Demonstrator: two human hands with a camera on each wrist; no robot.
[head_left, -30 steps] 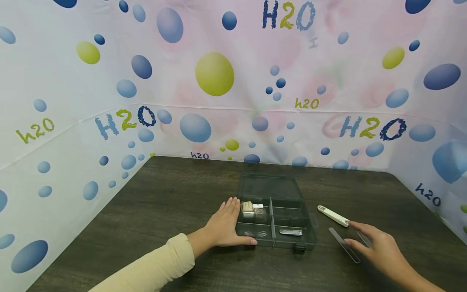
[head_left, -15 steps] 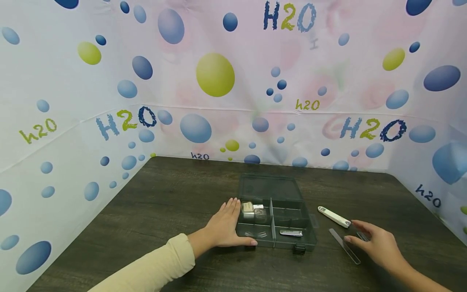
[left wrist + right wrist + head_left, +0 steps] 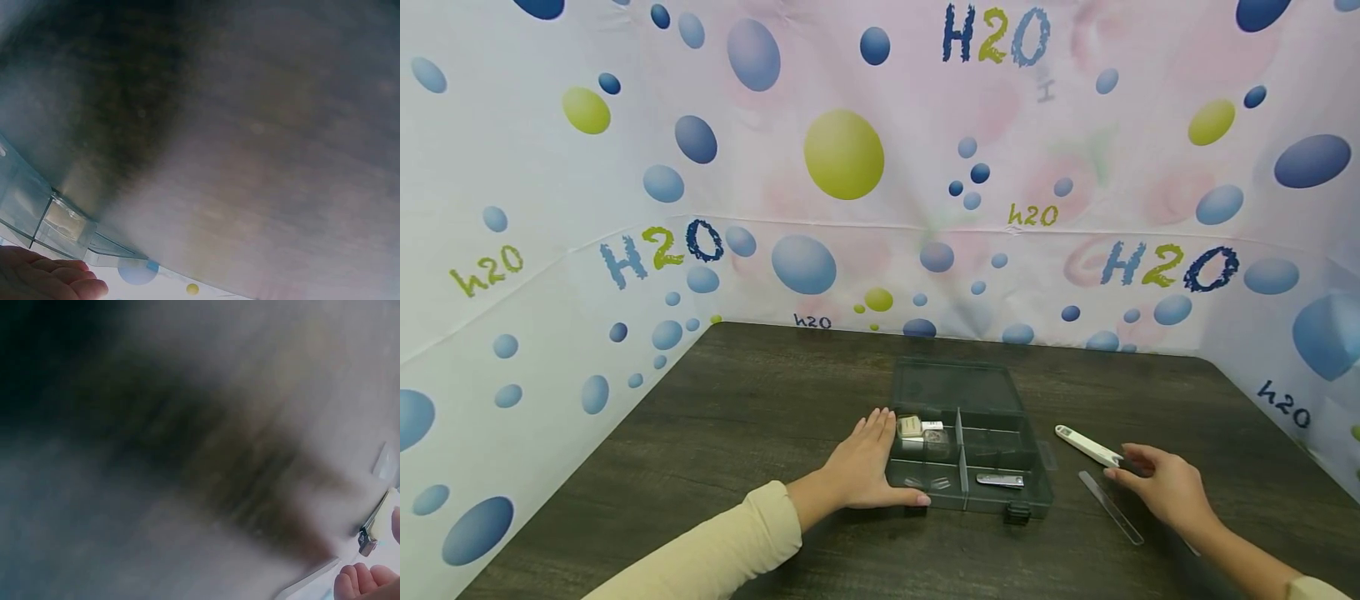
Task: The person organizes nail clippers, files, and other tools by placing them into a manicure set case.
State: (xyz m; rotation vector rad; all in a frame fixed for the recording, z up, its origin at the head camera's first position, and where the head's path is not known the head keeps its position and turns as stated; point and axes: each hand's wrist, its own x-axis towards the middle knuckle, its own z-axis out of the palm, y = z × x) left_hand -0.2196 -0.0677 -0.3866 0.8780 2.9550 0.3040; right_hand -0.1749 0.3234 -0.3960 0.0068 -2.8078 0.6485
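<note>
White cloth (image 3: 1045, 150) with blue and green circles (image 3: 844, 155) and H2O letters (image 3: 996, 35) stands around a dark, wood-grained worktop (image 3: 775, 383). On this worktop lies an open, see-through grey box (image 3: 992, 437), which I take as the centre of the clock; its lid (image 3: 955, 387) is folded back toward 12 o'clock. At 9 o'clock the left hand (image 3: 861, 471), coming from a pale yellow sleeve (image 3: 700, 537), rests against the box with straight fingers, its thumb spread wide along the front edge. Inside, small pale containers (image 3: 910, 427) sit at 10 o'clock, thin clear pieces (image 3: 927, 482) at 8, and a metal nail clipper (image 3: 1000, 481) at 4. Outside the box, at 3 o'clock, a white nail clipper (image 3: 1087, 446) lies aslant on the worktop, and at 4 o'clock a clear flat strip (image 3: 1111, 508) lies near it. The right hand (image 3: 1167, 487) is at the nearer end of the white nail clipper, with bent fingers and a narrow grip; this end is between thumb and fingers, but I cannot tell whether they press on it. Both wrist views are mostly blurred.
</note>
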